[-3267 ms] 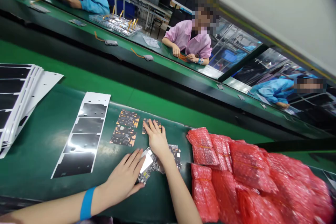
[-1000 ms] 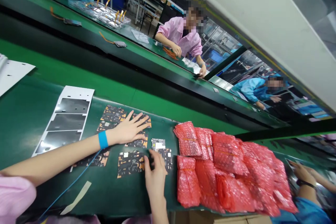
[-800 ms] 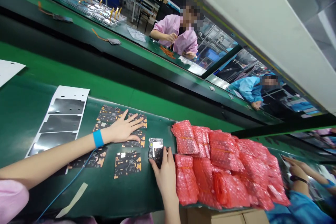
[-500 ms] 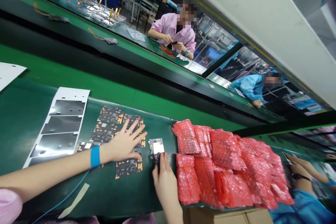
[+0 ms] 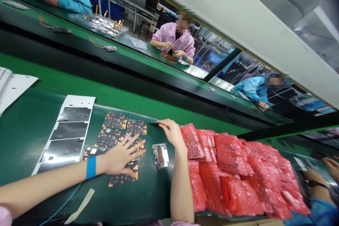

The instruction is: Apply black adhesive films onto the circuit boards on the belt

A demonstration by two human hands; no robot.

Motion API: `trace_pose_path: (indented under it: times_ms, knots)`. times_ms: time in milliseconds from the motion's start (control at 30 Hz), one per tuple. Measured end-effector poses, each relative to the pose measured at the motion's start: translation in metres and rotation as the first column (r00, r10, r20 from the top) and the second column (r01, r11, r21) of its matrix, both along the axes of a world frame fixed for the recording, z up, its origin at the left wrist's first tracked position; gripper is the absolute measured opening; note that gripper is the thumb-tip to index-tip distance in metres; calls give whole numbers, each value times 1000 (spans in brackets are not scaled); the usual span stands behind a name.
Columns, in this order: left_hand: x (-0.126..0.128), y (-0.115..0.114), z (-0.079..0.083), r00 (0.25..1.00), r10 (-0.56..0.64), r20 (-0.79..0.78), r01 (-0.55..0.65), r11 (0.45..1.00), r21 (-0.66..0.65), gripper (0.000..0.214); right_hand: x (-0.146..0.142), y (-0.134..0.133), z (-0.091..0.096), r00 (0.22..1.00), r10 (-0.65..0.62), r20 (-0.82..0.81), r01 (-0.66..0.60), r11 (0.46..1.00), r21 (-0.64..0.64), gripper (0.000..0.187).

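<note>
Head view. Reference item: the shielded circuit board (image 5: pixel 160 155), lying flat on the green belt (image 5: pixel 29 127) with its silver shield facing up. All positions below are relative to this board.

The left hand (image 5: pixel 122 158) is to the left of the board, palm down, with the fingers spread wide over the black-and-orange printed sheets (image 5: pixel 115 120). The grip is wide open and holds nothing. A blue wrist strap (image 5: pixel 91 167) encircles the wrist.

The right hand (image 5: pixel 172 132) is beyond the board and apart from it, with the fingers close together and extended. A thin dark piece (image 5: pixel 155 123) lies at the fingertips; whether it is pinched cannot be determined.

The red bubble bags (image 5: pixel 233 173) are heaped to the right of the board, just beside the right hand. A white liner strip with dark film panels (image 5: pixel 71 134) lies to the left, past the printed sheets. Well beyond the board, a co-worker in a pink smock (image 5: pixel 172 37) sits at a second green belt, both hands raised over orange flex strips (image 5: pixel 168 57)
</note>
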State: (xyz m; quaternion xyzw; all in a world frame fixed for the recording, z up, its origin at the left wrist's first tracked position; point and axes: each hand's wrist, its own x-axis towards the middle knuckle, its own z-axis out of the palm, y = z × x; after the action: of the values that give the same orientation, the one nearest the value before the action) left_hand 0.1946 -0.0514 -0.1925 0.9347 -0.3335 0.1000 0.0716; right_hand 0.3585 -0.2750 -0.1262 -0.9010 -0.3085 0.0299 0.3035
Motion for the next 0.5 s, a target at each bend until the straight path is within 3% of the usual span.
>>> trace_pose_path:
  times_ms: [233,400,500]
  knots:
    - [3,-3,8,1000,14,-10,-14,999,-36,94,-50,-24,-43,994,-21,104,31,995,-96,38]
    - [41,-22,7,996,79,-52,-82,995,-51,92,-102,-45,-66,966,-193,170,218,966,-142,63]
    - [67,-37,-4,993,75,-90,-80,996,-51,89,-135,-44,-84,938,-250,239,306,922,-236,55]
